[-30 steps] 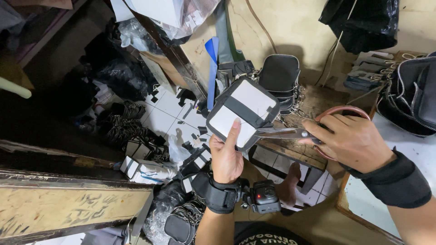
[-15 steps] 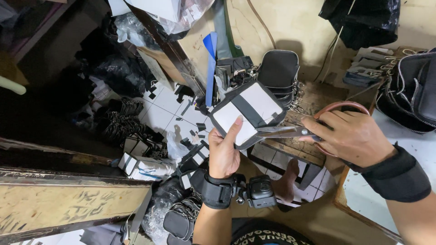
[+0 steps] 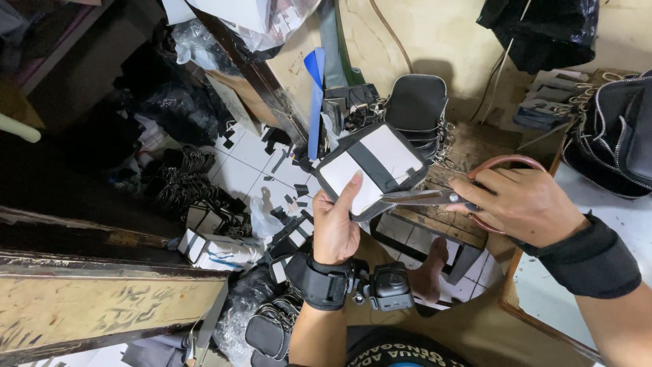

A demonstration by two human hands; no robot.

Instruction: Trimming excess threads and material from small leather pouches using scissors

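- One small pouch panel, grey-white with a black centre strap and zipper edge, held up in the air above the tiled floor, tilted.
- Left hand grips its lower edge: thumb pressed flat on the pale face, other fingers hidden behind it. Black wrist band with a small camera on it.
- One pair of scissors, blades almost closed, tips touching the panel's lower right edge.
- Right hand curled tight around the reddish scissor handles, fingers through and over the loops.
- One finished black pouch upright against the wall, just behind the panel; a stack of more beneath it, count unclear.
- One blue strip leaning at the wall.
- Black offcuts scattered over the white tiles; heaps of black straps towards the left.
- Wooden bench edge at lower left; little free floor.
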